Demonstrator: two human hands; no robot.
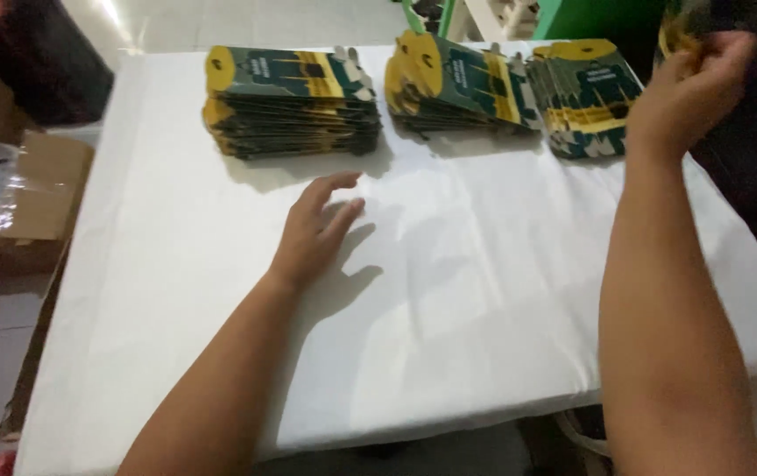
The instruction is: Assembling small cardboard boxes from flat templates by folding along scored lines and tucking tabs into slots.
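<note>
Fingers of the left hand (pixel 315 231) spread flat on the white cloth-covered surface (pixel 484 291); right hand (pixel 691 92) pinches a green-and-yellow flat printed carton (pixel 680 26) above the far right corner, beside three stacks of flat cartons (pixel 290 101).

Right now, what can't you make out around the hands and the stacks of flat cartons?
- Head view: right hand is blurred, so what it grips is unclear; the item runs past the top edge.
- Right-most stack: its far corner sits behind that hand.
- Left hand: palm faces down on the white table, underside hidden.
- Carton print: too small.
</note>
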